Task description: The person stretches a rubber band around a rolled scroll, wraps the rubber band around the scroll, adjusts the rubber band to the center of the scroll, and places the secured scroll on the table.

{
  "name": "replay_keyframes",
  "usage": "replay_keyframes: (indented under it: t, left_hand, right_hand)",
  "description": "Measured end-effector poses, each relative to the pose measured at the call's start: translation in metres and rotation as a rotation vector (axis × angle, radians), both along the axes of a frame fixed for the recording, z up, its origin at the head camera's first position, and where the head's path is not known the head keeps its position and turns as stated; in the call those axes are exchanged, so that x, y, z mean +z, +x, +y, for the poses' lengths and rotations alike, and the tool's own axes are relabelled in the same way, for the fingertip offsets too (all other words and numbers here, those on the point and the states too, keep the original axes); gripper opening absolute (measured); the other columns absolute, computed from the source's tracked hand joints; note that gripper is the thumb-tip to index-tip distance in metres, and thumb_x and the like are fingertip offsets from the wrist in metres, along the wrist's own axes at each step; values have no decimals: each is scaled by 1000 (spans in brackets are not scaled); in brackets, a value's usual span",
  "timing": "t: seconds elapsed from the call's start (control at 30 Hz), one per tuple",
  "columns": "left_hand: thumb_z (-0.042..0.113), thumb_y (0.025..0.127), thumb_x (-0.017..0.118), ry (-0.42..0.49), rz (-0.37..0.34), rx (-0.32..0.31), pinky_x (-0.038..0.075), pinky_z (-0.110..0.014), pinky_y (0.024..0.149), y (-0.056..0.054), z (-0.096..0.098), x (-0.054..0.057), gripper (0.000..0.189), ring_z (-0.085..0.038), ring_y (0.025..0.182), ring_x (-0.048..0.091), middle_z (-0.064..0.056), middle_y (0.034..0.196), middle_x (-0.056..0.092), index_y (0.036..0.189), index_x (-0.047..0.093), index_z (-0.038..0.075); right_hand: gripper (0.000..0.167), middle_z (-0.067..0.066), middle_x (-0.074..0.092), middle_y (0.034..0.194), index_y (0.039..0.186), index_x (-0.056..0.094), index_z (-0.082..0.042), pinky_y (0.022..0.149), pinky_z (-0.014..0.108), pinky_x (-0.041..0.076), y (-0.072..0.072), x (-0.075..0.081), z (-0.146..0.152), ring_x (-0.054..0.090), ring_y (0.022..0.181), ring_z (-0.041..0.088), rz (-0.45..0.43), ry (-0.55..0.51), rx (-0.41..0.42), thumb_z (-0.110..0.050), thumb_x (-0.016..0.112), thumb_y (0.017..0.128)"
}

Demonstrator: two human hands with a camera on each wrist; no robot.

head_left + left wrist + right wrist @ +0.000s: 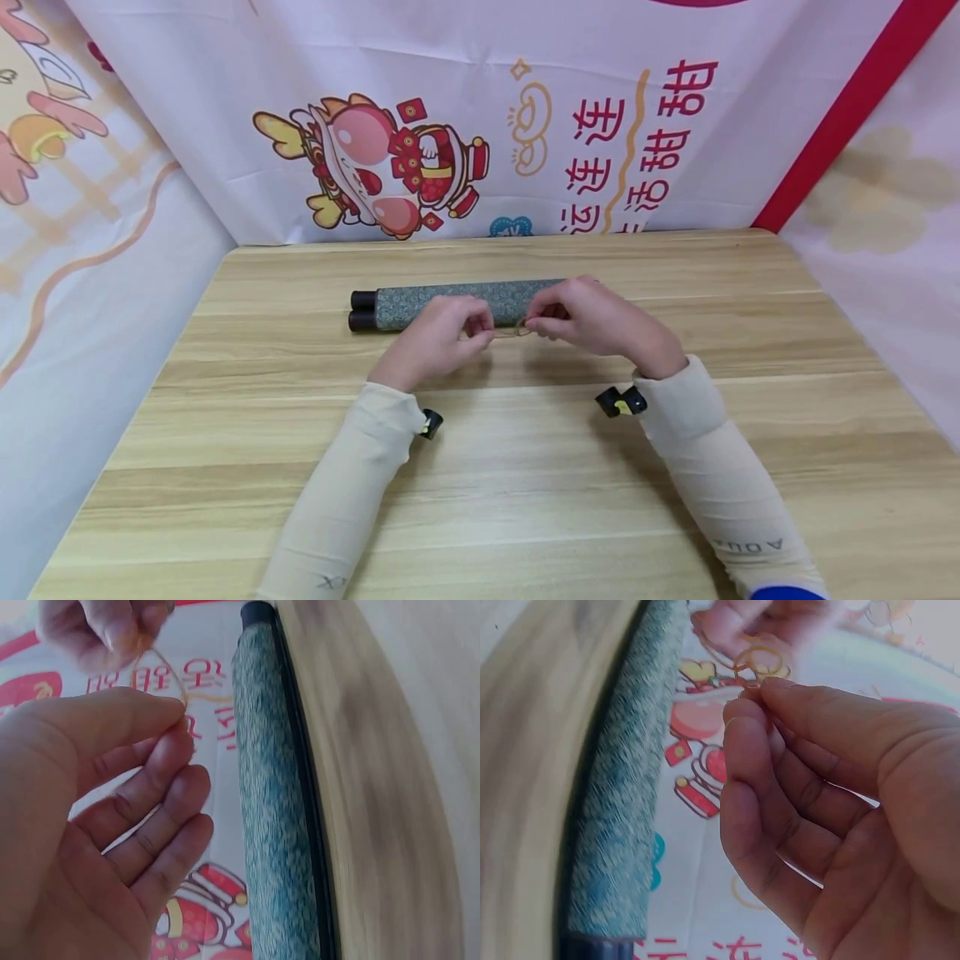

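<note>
A scroll [465, 296] rolled from both ends, in blue-green patterned cloth with black rod ends, lies across the table toward its back. In front of it, my left hand [442, 332] pinches one end of a thin yellowish rubber band [757, 649] between thumb and forefinger. My right hand [592, 317] pinches the other side with thumb and fingertips, covering the scroll's right end in the head view. Between the hands the band is stretched on the left and looped near the right fingertips. In the left wrist view, the other left fingers are loosely bent beside the scroll [274, 787].
The wooden table [525, 500] extends in front of the scroll to both sides. A white printed cloth [480, 67] with red characters and a cartoon figure hangs behind the table's back edge. Small black cameras [621, 402] sit at both wrists.
</note>
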State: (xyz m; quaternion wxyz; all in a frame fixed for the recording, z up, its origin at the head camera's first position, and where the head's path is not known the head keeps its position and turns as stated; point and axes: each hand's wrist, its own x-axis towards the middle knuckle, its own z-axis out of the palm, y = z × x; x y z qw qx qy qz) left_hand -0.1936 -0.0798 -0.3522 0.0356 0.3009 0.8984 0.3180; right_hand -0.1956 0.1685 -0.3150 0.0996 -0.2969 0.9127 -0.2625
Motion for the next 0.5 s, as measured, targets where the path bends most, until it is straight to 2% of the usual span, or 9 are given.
replay_keyframes:
  t: [0.13,0.23,0.33,0.5]
  left_hand:
    - [12,101,67,-4,-42,70,54,-32,74,-3,-12,0,9,-17,81,61,-1,89,69,97,75,9]
    - [15,102,68,-9,-78,98,54,-34,75,-4,-19,2,9,-18,83,62,-2,90,70,99,75,10]
    - [16,101,70,-17,-94,93,56,-36,81,-5,-22,4,7,-18,88,65,-2,94,72,102,75,11]
    - [16,101,71,-24,-94,51,58,-41,94,-5,-17,5,16,-19,99,69,-4,105,75,115,75,8]
  right_hand:
    - [12,3,74,87,102,79,-12,69,34,55,-2,4,11,62,75,16,4,6,-56,-20,70,103]
    - [12,4,73,87,101,79,-14,70,35,53,-3,7,16,61,76,17,10,6,-85,-20,70,103]
    - [10,4,74,89,100,79,-15,71,35,54,-3,8,17,61,77,18,14,0,-90,-20,71,102]
    - [11,5,76,89,102,80,-14,68,33,54,0,7,11,61,73,16,23,-9,-41,-21,72,102]
